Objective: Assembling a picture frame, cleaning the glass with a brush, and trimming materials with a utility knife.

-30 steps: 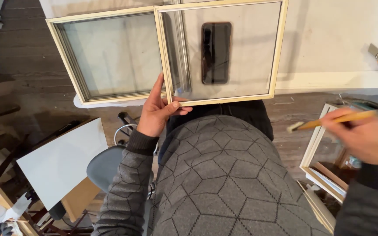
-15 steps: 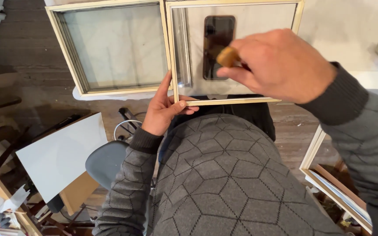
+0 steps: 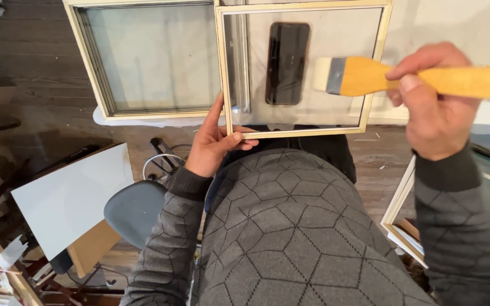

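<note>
R hand (image 3: 435,107) is now holding brush (image 3: 370,76) w/ fingers wrapped, bristles brought over glazed frame (image 3: 304,133), centre-right; L hand (image 3: 214,141) fingers still gripping frame's lower-left corner.

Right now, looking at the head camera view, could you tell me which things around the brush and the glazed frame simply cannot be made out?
- Brush in the right hand: handle end blurred by motion.
- Left hand: fingers behind the near frame hidden by its corner.
- Far frame: top rail cut by the picture edge.
- Dark flat slab: what it is, too dim under the glass.
- Frames at the floor: hidden by the right sleeve.
</note>
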